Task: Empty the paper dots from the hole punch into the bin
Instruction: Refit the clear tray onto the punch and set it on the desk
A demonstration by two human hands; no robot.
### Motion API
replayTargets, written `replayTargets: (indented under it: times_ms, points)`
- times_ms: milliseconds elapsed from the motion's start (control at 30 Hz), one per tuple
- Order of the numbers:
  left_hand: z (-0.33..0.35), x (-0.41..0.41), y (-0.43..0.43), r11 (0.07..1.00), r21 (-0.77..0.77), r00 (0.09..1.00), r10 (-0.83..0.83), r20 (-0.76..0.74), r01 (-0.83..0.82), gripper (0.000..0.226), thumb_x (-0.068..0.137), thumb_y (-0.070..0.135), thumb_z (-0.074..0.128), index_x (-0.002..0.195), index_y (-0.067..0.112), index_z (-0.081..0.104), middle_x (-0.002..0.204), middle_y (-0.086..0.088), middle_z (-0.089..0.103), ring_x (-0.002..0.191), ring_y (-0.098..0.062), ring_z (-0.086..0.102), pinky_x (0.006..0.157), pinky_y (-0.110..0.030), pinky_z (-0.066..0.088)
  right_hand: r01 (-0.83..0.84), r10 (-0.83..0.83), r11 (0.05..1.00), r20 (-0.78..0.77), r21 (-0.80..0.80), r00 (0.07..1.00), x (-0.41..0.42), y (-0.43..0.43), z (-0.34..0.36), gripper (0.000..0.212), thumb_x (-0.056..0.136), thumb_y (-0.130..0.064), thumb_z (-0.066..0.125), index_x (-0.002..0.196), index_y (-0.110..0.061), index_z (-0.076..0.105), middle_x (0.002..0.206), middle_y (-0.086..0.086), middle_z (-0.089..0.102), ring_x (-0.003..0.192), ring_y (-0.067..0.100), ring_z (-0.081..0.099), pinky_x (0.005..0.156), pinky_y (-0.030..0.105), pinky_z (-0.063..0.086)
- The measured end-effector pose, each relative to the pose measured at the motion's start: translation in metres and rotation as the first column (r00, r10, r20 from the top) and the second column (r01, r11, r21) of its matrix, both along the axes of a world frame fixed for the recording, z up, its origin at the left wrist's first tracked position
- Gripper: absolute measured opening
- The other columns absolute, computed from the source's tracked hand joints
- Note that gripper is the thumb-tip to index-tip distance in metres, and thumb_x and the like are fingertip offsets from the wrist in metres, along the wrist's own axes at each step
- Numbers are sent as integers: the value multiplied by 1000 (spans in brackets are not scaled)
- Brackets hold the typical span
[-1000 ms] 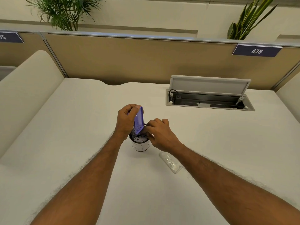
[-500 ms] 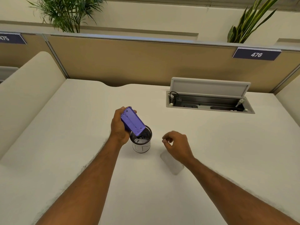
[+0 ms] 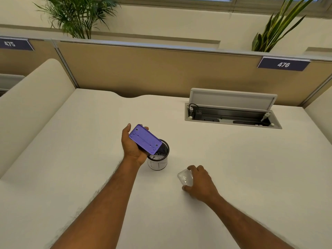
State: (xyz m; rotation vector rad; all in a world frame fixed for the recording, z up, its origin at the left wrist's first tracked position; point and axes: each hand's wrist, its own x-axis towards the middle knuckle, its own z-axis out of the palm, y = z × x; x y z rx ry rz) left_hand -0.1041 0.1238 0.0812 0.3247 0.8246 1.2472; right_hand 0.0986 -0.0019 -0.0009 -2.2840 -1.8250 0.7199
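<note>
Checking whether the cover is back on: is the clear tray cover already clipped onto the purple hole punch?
No, the clear cover lies on the desk under the right hand, apart from the hole punch.

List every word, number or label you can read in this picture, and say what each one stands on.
"476": white digits on a dark sign atop the desk partition, right.
"475": the same kind of dark sign on the partition, far left.
Purple hole punch: no text readable.
Small bin: black lines only, no words.
</note>
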Motion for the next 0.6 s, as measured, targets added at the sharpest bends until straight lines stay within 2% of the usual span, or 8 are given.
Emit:
replayTargets:
  times_ms: [133, 200, 367, 433, 533, 567, 600]
  points:
    - [2, 0, -2, 1000, -13, 1000, 7, 18, -6, 40, 86, 51, 45, 72, 21, 67, 68, 1, 70, 61, -17, 64, 63, -28, 52, 64, -63, 993, 9, -104, 998, -3, 6, 4, 84, 62, -42, 76, 132, -20, 37, 121, 6, 50, 110, 25, 52, 94, 35, 42]
    - [2, 1, -3, 1000, -16, 1000, 9, 23, -8, 40, 86, 50, 45, 72, 20, 67, 68, 0, 69, 61, -17, 64, 64, -28, 52, 102, -108, 982, -34, -160, 994, -1, 7, 5, 81, 58, -43, 79, 126, -21, 41, 117, 5, 51, 106, 25, 55, 90, 35, 45]
    - [3, 4, -6, 999, -41, 999, 12, 43, -11, 39, 85, 51, 46, 76, 19, 66, 68, -1, 70, 64, -19, 64, 70, -31, 51, 128, -151, 985, -208, -117, 967, 11, 10, 4, 23, 71, -29, 71, 83, -14, 59, 87, 5, 67, 80, 26, 63, 63, 31, 45]
    - [3, 5, -5, 999, -52, 999, 12, 41, -10, 39, 85, 52, 46, 77, 18, 65, 68, -2, 70, 68, -19, 63, 72, -31, 50, 201, -199, 979, -379, -35, 904, 12, 13, 12, 16, 78, -22, 67, 86, -9, 61, 86, 7, 69, 78, 27, 67, 66, 35, 50]
    - [1, 9, -7, 998, -57, 999, 8, 34, -6, 39, 86, 52, 47, 82, 18, 66, 70, -2, 72, 72, -20, 63, 72, -33, 52, 336, -227, 942, -711, 13, 665, 7, 22, 42, 8, 88, -7, 58, 95, -10, 58, 87, 12, 64, 70, 28, 72, 72, 47, 56]
    - [0, 10, -8, 998, -60, 1000, 3, 30, -1, 40, 86, 53, 47, 84, 18, 66, 73, -2, 72, 73, -21, 64, 71, -33, 54, 360, -218, 933, -754, 26, 620, 4, 27, 53, 12, 89, -5, 56, 98, -14, 57, 89, 13, 63, 66, 27, 71, 70, 45, 57]
    - [0, 12, -10, 998, -64, 1000, -5, 26, 7, 41, 85, 54, 48, 87, 18, 67, 76, -2, 73, 73, -21, 65, 69, -33, 56, 362, -198, 931, -758, 53, 621, 0, 32, 64, 15, 89, -7, 56, 101, -18, 57, 90, 12, 64, 63, 25, 69, 67, 42, 56]
